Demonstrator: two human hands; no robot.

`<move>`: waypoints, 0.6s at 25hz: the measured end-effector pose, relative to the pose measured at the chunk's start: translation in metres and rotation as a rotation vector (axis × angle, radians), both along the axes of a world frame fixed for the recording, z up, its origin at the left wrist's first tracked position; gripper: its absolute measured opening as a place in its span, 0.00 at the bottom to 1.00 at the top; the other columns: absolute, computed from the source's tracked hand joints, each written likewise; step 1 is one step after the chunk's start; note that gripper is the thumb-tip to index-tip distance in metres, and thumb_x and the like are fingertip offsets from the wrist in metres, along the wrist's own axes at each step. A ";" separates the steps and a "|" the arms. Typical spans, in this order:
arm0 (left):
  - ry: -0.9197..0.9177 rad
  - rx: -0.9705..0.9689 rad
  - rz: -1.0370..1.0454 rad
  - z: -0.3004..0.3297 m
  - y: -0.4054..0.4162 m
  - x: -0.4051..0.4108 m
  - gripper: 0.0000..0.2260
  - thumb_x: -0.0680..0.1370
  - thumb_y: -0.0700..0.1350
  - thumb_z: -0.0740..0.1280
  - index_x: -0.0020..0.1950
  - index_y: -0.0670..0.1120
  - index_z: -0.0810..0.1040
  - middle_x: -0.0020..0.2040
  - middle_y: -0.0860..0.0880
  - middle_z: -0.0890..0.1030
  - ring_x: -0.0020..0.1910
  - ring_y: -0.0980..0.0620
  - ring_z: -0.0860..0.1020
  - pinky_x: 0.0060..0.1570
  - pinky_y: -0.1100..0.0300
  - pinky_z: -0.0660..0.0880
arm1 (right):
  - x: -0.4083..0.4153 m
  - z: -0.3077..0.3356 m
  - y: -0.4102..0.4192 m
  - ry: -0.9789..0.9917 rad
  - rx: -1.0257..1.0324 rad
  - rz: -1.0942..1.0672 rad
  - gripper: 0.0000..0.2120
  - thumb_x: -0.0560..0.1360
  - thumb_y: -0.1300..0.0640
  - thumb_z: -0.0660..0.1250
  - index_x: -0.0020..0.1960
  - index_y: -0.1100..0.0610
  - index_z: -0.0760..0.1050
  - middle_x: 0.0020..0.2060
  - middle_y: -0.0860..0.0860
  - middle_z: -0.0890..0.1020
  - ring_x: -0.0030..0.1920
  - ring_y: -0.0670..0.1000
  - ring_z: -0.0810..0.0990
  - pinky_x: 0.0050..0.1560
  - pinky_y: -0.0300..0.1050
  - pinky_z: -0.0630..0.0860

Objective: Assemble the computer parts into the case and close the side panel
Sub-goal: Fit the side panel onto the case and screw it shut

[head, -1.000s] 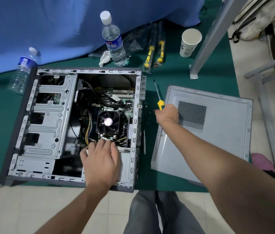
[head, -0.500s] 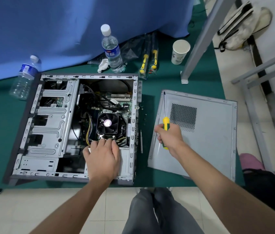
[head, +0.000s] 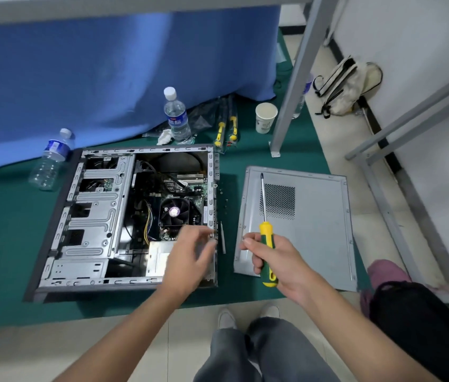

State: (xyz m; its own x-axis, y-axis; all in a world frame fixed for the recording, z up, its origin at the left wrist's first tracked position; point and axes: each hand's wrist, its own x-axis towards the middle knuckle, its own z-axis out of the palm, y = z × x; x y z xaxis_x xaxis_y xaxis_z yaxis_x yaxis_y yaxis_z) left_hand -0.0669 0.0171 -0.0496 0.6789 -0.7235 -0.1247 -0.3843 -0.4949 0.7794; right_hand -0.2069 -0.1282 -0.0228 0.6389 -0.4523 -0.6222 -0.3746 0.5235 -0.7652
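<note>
The open computer case (head: 91, 216) lies on its side on the green mat, with the black CPU fan (head: 173, 212) and motherboard showing inside. My left hand (head: 190, 255) hovers over the case's lower right corner, blurred, fingers loosely spread and holding nothing. My right hand (head: 275, 260) grips the yellow and green handle of a screwdriver (head: 265, 216), whose shaft points away from me over the grey side panel (head: 314, 230). That panel lies flat to the right of the case.
Two water bottles (head: 177, 117) (head: 51, 158), a paper cup (head: 265, 117) and two packed screwdrivers (head: 226, 130) sit behind the case by a blue cloth. A grey table leg (head: 295, 86) stands at the back right. My legs (head: 259, 351) are below.
My left hand has lifted off the part below the fan and moved right toward the case edge. My right hand has drawn the screwdriver back toward me and raised it upright.
</note>
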 end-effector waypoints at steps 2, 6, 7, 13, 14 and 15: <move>0.177 -0.145 -0.140 0.023 -0.003 -0.017 0.10 0.78 0.44 0.69 0.59 0.52 0.79 0.52 0.59 0.79 0.54 0.58 0.78 0.54 0.68 0.73 | -0.004 0.010 0.006 -0.025 -0.033 0.015 0.05 0.79 0.58 0.67 0.48 0.60 0.80 0.30 0.52 0.79 0.28 0.48 0.72 0.32 0.40 0.73; 0.365 -0.226 -0.155 0.051 -0.003 -0.029 0.09 0.77 0.38 0.71 0.57 0.46 0.82 0.48 0.52 0.85 0.49 0.55 0.83 0.53 0.59 0.79 | -0.013 0.025 0.018 -0.041 -0.073 0.044 0.08 0.80 0.55 0.66 0.44 0.58 0.78 0.26 0.51 0.75 0.27 0.49 0.72 0.34 0.40 0.72; 0.360 -0.230 -0.150 0.054 -0.002 -0.029 0.08 0.77 0.37 0.71 0.55 0.46 0.83 0.48 0.51 0.85 0.48 0.54 0.83 0.53 0.57 0.79 | -0.015 0.028 0.020 -0.030 -0.082 0.074 0.10 0.80 0.54 0.66 0.43 0.58 0.78 0.26 0.51 0.74 0.27 0.49 0.72 0.34 0.40 0.72; 0.279 -0.303 -0.155 0.067 0.003 -0.039 0.07 0.76 0.37 0.72 0.50 0.49 0.85 0.45 0.52 0.84 0.45 0.53 0.82 0.48 0.55 0.79 | -0.022 0.047 0.032 -0.044 -0.039 0.077 0.10 0.80 0.54 0.66 0.44 0.60 0.76 0.28 0.50 0.76 0.26 0.48 0.72 0.30 0.40 0.73; 0.315 -0.313 -0.135 0.067 0.002 -0.040 0.07 0.76 0.37 0.72 0.49 0.48 0.85 0.44 0.52 0.85 0.44 0.54 0.82 0.48 0.56 0.79 | -0.023 0.049 0.032 -0.043 -0.070 0.078 0.11 0.80 0.53 0.66 0.43 0.60 0.76 0.28 0.49 0.77 0.26 0.48 0.72 0.30 0.40 0.73; 0.366 -0.329 -0.102 0.067 0.000 -0.041 0.07 0.76 0.37 0.72 0.48 0.48 0.84 0.44 0.51 0.85 0.44 0.54 0.82 0.47 0.57 0.79 | -0.026 0.050 0.032 -0.026 -0.129 0.092 0.13 0.80 0.51 0.66 0.41 0.59 0.75 0.29 0.49 0.77 0.26 0.49 0.73 0.30 0.41 0.73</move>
State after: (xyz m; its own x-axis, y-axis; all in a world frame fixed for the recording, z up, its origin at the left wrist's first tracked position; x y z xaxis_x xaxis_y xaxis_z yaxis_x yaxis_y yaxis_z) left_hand -0.1075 0.0173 0.0170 0.5572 -0.8249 -0.0953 -0.0900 -0.1741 0.9806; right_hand -0.2328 -0.0965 0.0276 0.6965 -0.4664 -0.5454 -0.3954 0.3848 -0.8340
